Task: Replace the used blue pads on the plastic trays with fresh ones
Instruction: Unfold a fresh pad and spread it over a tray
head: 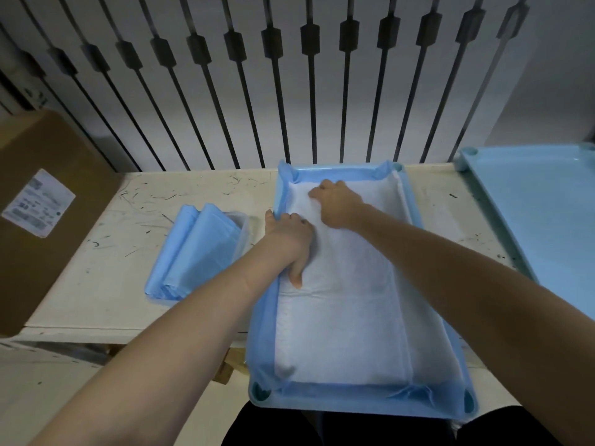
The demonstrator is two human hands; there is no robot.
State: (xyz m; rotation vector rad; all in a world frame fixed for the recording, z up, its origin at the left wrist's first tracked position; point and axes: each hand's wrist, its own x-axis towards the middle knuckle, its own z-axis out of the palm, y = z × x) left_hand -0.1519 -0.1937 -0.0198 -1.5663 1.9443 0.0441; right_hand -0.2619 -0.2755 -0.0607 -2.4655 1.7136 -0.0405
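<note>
A light blue plastic tray (363, 410) lies in front of me, overhanging the table's near edge. A pad (347, 317), white on top with blue edges, lines it, its blue border turned up along the tray walls. My left hand (291, 243) lies on the pad by the tray's left wall, thumb on the white surface and fingers over the blue edge. My right hand (338, 204) presses on the pad near the far left corner, its fingers bent down onto it. A stack of folded blue pads (196, 252) sits on the table to the left of the tray.
A white scratched table (106, 268) holds everything. A brown cardboard box (42, 204) with a label stands at the left. A second, bare light blue tray (544, 217) lies at the right. Dark vertical bars against a white wall rise behind the table.
</note>
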